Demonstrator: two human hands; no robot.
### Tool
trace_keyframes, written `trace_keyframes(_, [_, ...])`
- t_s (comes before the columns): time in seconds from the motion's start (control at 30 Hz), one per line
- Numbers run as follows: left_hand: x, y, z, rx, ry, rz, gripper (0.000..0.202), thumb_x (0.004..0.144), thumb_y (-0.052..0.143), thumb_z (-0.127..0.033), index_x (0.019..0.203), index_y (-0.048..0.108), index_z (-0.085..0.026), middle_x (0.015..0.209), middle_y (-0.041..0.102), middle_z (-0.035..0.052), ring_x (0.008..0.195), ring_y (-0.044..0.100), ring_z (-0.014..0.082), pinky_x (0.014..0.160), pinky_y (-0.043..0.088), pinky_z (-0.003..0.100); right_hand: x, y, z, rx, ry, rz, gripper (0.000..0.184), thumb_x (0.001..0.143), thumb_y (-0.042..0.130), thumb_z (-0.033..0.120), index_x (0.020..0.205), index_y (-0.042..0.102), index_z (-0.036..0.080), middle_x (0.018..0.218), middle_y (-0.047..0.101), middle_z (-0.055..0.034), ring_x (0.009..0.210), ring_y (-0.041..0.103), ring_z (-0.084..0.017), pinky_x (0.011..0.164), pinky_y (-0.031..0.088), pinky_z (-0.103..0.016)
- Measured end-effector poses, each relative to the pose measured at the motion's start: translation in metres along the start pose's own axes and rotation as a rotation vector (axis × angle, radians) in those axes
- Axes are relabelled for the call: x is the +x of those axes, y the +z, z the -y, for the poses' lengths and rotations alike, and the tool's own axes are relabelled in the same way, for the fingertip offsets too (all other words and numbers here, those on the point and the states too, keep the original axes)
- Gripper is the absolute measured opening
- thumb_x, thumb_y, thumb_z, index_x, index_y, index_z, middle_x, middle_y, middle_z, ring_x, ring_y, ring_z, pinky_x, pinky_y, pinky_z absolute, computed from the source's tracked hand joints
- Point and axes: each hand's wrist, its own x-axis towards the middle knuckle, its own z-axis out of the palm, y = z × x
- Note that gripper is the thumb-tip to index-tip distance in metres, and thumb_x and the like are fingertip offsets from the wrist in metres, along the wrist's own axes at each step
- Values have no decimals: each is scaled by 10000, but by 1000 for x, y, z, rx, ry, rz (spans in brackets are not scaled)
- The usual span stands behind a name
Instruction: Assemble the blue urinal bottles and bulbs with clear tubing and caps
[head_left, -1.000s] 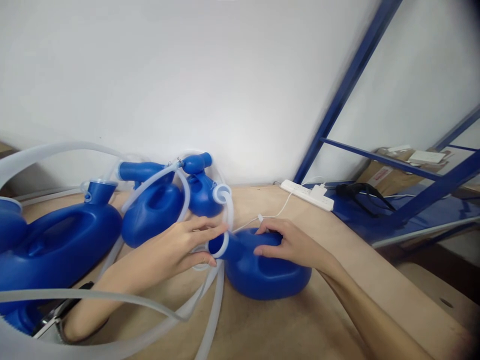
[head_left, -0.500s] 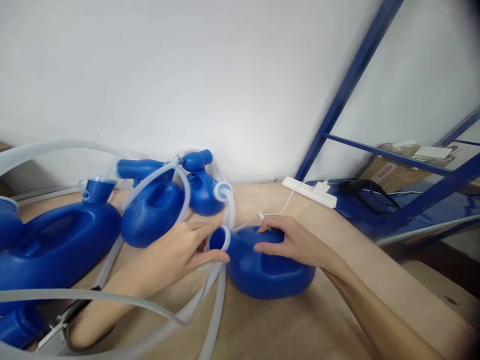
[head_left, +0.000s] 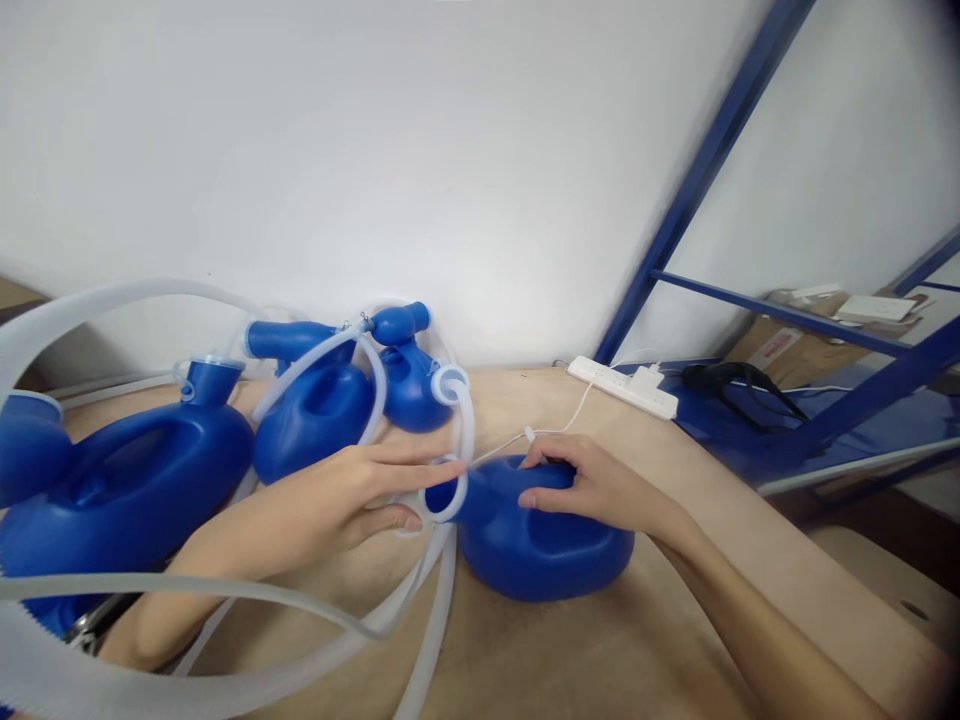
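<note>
A blue plastic urinal bottle [head_left: 547,560] lies on the table, its round mouth with a pale rim [head_left: 460,500] turned to the left. My right hand [head_left: 600,485] is closed round the bottle's handle from above. Stretched out flat, my left hand [head_left: 352,505] has its fingertips at the top of that rim, while its thumb points forward, apart from the rim. A clear cap or ring beside the mouth is mostly hidden by my left hand. White hoses [head_left: 435,620] pass just left of the bottle.
Several more blue urinal bottles [head_left: 187,440] stand to the left and at the back, some with hoses attached. A hose [head_left: 225,590] loops across my left forearm. At the back right are a white power strip [head_left: 622,388] and a blue metal frame [head_left: 697,190].
My left thumb has come off the rim, and the fingers have straightened across its top. My right hand keeps its grip on the handle. The view has shifted slightly.
</note>
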Motion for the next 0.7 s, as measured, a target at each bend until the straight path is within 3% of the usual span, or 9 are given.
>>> trace_keyframes(0.1, [1,5,4,12,42,-62,581,1041,618,-193,1558,511,-435,1630,528,1,1461,558,255,1202,496,428,0,1,1,-19,0,-10,408,838,788,611,882,702,215,863,726,-6,806,644,-208,752,465,-327])
trace_keyframes(0.33, [-2,16,11,182,128,-127,545,1053,600,-220,1574,514,-355,1617,544,50,1420,601,277,1183,525,446,-1,2,3,-30,0,-31,361,849,803,563,855,690,220,867,737,1,821,654,-201,760,473,-319])
trace_keyframes(0.53, [-6,24,9,322,173,-154,620,1050,507,-131,1631,421,-329,1647,501,81,1402,605,288,1139,548,444,-1,2,4,-21,18,-21,387,841,799,586,845,698,212,826,706,10,776,625,-184,727,449,-308])
trace_keyframes(0.7, [-6,33,10,346,175,-183,646,1049,492,-131,1652,360,-321,1613,515,100,1447,526,309,1218,447,544,-1,0,4,10,17,-23,377,818,817,560,815,690,205,806,695,13,763,616,-179,723,449,-305])
